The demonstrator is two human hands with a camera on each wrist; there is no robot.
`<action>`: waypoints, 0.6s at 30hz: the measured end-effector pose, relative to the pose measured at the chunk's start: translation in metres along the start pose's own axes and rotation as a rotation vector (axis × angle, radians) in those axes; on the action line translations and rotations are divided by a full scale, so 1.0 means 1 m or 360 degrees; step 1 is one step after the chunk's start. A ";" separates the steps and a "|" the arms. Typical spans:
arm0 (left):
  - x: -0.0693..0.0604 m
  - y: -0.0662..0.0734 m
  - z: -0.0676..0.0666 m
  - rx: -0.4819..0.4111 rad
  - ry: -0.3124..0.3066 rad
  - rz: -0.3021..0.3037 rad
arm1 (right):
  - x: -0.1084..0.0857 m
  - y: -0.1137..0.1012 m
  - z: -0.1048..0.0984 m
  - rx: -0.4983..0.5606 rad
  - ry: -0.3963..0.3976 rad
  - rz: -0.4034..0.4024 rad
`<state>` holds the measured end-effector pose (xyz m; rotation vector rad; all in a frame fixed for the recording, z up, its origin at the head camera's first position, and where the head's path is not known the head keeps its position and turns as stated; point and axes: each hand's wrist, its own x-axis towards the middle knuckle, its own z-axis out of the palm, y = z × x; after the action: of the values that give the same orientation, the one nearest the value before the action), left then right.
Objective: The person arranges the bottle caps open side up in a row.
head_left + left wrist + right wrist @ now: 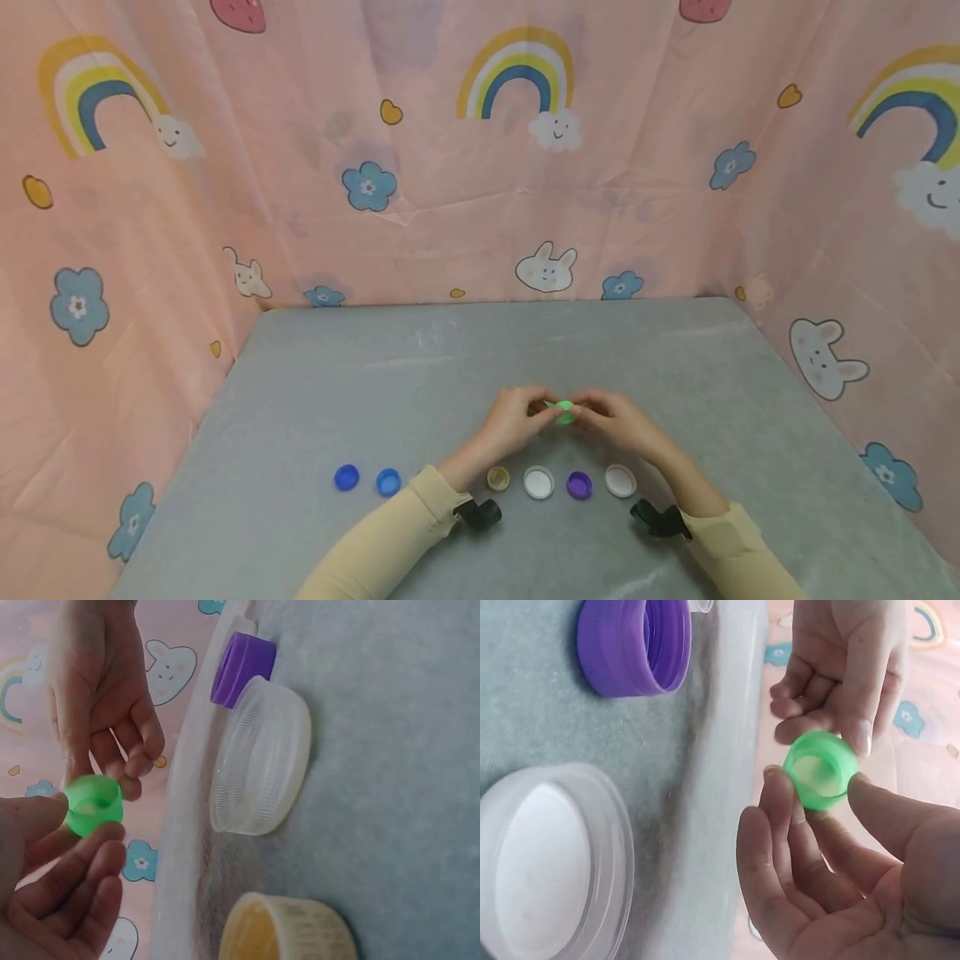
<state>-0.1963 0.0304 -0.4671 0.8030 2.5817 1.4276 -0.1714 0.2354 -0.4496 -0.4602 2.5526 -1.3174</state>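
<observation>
A small green bottle cap is held up over the table between both hands. My left hand pinches it from the left with thumb and fingers. From the other side my right hand pinches the same cap between thumb and fingertips. In the right wrist view the green cap shows its hollow inside. A gold cap, a white cap, a purple cap and another white cap lie in a row on the table below the hands.
Left of the left forearm lie a dark blue cap and a lighter blue cap. The grey table is enclosed by a pink patterned curtain at the back and sides.
</observation>
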 end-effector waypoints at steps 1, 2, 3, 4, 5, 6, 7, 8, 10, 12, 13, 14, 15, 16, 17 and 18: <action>0.000 0.000 0.000 0.0015 0.0012 0.0035 | -0.001 0.001 -0.001 0.0036 -0.0016 0.0017; 0.000 0.000 0.001 0.0040 0.0025 0.0079 | -0.001 0.002 -0.002 0.0067 -0.0033 0.0030; 0.000 -0.001 0.002 0.0070 0.0031 0.0125 | -0.002 0.003 -0.003 0.0095 -0.0045 0.0048; 0.000 -0.001 0.003 0.0100 0.0036 0.0175 | -0.002 0.004 -0.004 0.0114 -0.0062 0.0056; 0.001 -0.001 0.004 0.0135 0.0038 0.0226 | -0.002 0.004 -0.004 0.0124 -0.0071 0.0073; 0.001 -0.001 0.004 0.0170 0.0037 0.0275 | -0.003 0.005 -0.005 0.0128 -0.0083 0.0078; 0.001 -0.001 0.005 0.0205 0.0030 0.0318 | -0.003 0.005 -0.006 0.0131 -0.0089 0.0094; 0.001 -0.001 0.006 0.0233 0.0025 0.0354 | -0.003 0.005 -0.006 0.0134 -0.0093 0.0106; 0.001 0.001 0.008 0.0275 0.0009 0.0401 | -0.004 0.005 -0.007 0.0141 -0.0098 0.0129; 0.001 0.002 0.009 0.0293 0.0004 0.0418 | -0.004 0.005 -0.008 0.0147 -0.0105 0.0141; 0.001 0.003 0.009 0.0302 0.0006 0.0421 | -0.005 0.005 -0.008 0.0150 -0.0107 0.0142; 0.001 0.004 0.010 0.0297 0.0009 0.0423 | -0.005 0.004 -0.008 0.0154 -0.0108 0.0144; 0.001 0.005 0.010 0.0300 0.0012 0.0423 | -0.006 0.004 -0.008 0.0162 -0.0107 0.0147; 0.001 0.005 0.011 0.0295 0.0017 0.0422 | -0.006 0.004 -0.008 0.0167 -0.0111 0.0141; 0.000 0.005 0.011 0.0285 0.0021 0.0418 | -0.007 0.004 -0.008 0.0174 -0.0114 0.0140; 0.001 0.006 0.012 0.0274 0.0023 0.0412 | -0.008 0.003 -0.008 0.0181 -0.0119 0.0129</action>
<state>-0.1908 0.0419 -0.4690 1.1924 2.7210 1.2826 -0.1678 0.2462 -0.4468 -0.3724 2.3951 -1.3805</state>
